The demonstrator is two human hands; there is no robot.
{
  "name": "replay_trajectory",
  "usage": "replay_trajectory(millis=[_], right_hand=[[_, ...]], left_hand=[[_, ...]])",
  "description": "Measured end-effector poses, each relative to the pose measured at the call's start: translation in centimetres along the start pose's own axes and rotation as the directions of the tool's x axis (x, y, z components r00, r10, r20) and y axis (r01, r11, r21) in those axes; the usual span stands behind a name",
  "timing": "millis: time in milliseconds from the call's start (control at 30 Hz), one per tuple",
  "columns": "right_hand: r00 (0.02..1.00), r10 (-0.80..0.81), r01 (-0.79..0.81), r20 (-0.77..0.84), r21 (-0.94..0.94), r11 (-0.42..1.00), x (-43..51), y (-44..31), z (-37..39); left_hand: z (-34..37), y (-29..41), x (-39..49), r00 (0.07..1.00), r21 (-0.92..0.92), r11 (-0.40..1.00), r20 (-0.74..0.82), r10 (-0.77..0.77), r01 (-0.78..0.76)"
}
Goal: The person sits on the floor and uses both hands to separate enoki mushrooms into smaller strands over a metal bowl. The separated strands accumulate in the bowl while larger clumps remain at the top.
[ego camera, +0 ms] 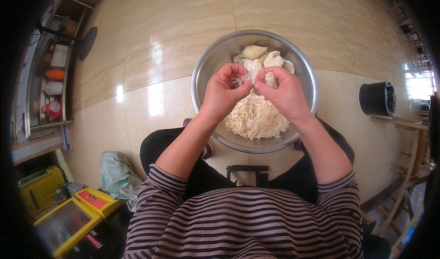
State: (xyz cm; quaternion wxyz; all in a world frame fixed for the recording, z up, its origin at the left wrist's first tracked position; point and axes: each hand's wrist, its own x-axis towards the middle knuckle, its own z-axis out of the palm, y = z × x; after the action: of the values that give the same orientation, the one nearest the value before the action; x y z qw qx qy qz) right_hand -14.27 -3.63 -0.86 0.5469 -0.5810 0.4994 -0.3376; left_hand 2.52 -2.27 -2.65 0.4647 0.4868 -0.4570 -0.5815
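A large stainless steel bowl stands before me, between my knees. Both hands are over its middle, fingertips close together. My left hand pinches thin pale shreds, which look like shredded chicken meat. Between the fingers of my right hand is a small pale piece of meat. Below my hands, in the near half of the bowl, lies a heap of fine pale shreds. Several larger whitish pieces, seemingly cooked chicken breast, lie at the bowl's far side, partly hidden by my fingers.
On the right are a black bin with a liner and wooden chair frames. A pale green plastic bag and yellow-framed cases are at the lower left. A metal-edged shelf with containers stands at the far left.
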Motion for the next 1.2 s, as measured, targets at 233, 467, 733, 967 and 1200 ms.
replay_trajectory(millis=[233,467,733,967,1200], right_hand=[[1.0,0.004,-0.006,-0.019,-0.093,0.996,-0.1,0.2,0.1],[0.98,-0.115,0.102,-0.16,-0.09,0.991,0.3,1.4,-0.2],[0.993,-0.007,-0.001,-0.115,-0.069,0.998,0.2,1.6,0.0],[0.998,0.057,-0.058,-0.021,-0.087,0.994,0.1,0.4,0.0],[0.998,0.059,-0.059,-0.01,0.022,0.998,-0.2,-0.4,0.0]], left_hand=[[0.3,0.1,-0.1,0.999,0.038,0.998,-0.011,0.042,-0.042],[-0.6,0.2,0.2,1.0,-0.054,0.998,-0.008,-0.017,0.016],[-1.0,0.3,0.4,0.995,-0.199,0.979,-0.101,0.014,-0.034],[-0.3,-1.0,-0.2,0.978,0.028,0.985,0.12,-0.17,0.168],[-0.1,-0.8,-0.1,0.997,0.11,0.993,0.059,-0.053,0.046]])
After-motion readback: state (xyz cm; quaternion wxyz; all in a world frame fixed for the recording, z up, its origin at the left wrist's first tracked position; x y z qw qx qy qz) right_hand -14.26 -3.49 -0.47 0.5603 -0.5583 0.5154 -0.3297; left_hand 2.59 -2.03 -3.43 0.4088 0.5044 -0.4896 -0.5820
